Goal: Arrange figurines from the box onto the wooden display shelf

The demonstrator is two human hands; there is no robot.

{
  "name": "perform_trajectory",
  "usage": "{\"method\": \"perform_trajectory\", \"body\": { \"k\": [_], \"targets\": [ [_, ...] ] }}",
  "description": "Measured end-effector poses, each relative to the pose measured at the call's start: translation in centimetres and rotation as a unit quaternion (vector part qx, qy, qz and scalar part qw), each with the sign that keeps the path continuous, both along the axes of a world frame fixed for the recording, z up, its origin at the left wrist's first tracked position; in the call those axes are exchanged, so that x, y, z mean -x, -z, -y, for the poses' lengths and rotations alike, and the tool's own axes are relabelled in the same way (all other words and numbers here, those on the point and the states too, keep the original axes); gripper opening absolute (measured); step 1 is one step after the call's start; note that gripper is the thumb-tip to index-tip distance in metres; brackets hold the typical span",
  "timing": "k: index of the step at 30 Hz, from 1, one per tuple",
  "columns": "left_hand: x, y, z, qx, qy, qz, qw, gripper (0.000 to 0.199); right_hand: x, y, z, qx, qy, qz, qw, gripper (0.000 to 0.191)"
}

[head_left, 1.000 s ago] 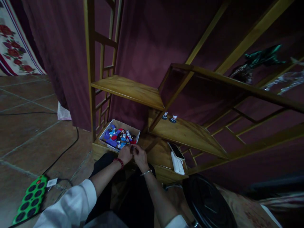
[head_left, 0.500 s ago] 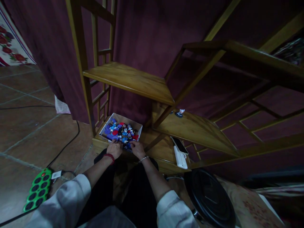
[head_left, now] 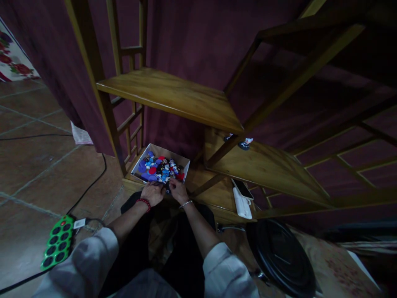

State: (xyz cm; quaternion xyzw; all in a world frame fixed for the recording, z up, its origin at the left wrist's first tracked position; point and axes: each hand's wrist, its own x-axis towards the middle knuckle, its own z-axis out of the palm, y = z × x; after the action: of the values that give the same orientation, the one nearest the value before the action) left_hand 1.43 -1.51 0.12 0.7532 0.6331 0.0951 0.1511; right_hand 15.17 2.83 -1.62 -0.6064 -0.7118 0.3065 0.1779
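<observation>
A shallow box [head_left: 187, 169] with pale walls stands on the lowest wooden shelf, filled with several small blue, purple, red and black figures [head_left: 164, 169]. At its near edge my left hand [head_left: 153, 193], with a red bead bracelet at the wrist, has its fingers bent around something dark. Close on its right, my right hand [head_left: 179, 192], wearing a silver bracelet, has its fingers pinched at the same small dark item [head_left: 168, 188]. The item is too small and dim to make out.
Above the box is a wooden shelf [head_left: 173, 97]. Two small figurines stand on the right shelf [head_left: 266, 165]. A phone [head_left: 242, 189] and a white object [head_left: 242, 205] lie lower down. A black round lid [head_left: 281, 256] is at right, a green power strip [head_left: 58, 242] at left.
The view has shifted slightly, so the shelves sit further right. My hands have come closer together at the near edge of the box, around the dark item.
</observation>
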Motion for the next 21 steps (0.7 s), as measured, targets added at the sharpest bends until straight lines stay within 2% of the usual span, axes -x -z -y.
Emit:
{"method": "perform_trajectory", "body": {
  "k": [4,7,11,16,21],
  "targets": [
    [0.1,-0.1,0.0,0.006,0.002,0.018,1.000,0.032,0.0,0.8,-0.2,-0.013,0.019,-0.030,0.999,0.035],
    [0.2,-0.2,-0.2,0.017,-0.008,0.031,0.999,0.032,-0.3,0.8,-0.6,-0.016,0.014,0.005,1.000,0.033],
    [0.4,0.0,-0.4,0.017,-0.011,0.037,0.999,0.034,-0.9,0.3,-1.0,-0.005,-0.036,0.102,0.994,0.029],
    [0.8,0.4,-0.5,0.023,-0.005,0.039,0.999,0.035,-1.1,0.2,-1.7,0.003,-0.103,0.141,0.985,0.028],
    [0.7,0.3,-0.5,0.028,0.007,-0.008,1.000,0.035,-0.6,0.6,-2.4,0.007,-0.164,0.192,0.968,0.034]
  ]
}}
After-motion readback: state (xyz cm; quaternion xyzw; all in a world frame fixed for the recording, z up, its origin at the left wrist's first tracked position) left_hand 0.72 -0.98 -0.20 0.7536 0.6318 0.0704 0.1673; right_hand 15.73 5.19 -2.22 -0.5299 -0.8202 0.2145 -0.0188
